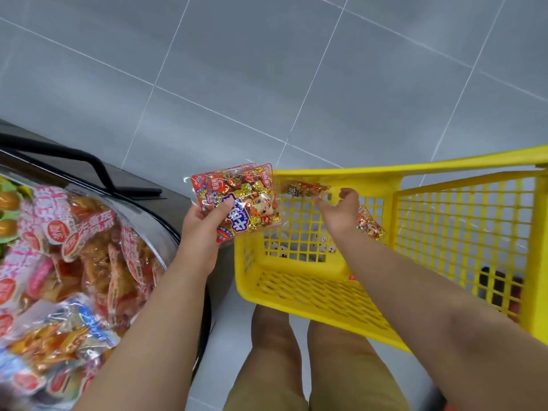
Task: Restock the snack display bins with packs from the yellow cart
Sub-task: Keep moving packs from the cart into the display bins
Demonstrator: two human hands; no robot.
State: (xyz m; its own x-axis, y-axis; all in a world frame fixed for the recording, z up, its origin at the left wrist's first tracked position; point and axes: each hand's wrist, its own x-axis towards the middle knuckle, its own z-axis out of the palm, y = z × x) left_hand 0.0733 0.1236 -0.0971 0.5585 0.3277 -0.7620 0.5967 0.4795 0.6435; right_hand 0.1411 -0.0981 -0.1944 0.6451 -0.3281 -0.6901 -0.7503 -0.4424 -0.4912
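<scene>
My left hand [201, 232] grips a stack of red-and-gold snack packs [237, 200], held up between the display bin and the yellow cart [326, 295]. My right hand [338, 212] reaches into the cart and pinches the edge of one more snack pack [305, 188], which is up near the cart's far rim. Just right of that wrist, another pack [370, 225] lies in the cart. The display bin [145, 223] at the left has a clear curved wall and is full of pink, red and orange packs [89, 247].
A black bar [98, 167] runs along the display's dark base beside the bin. Grey floor tiles [296, 69] stretch ahead. My legs [296, 351] stand between the display and the cart. A dark object [501, 289] shows through the cart's right mesh wall.
</scene>
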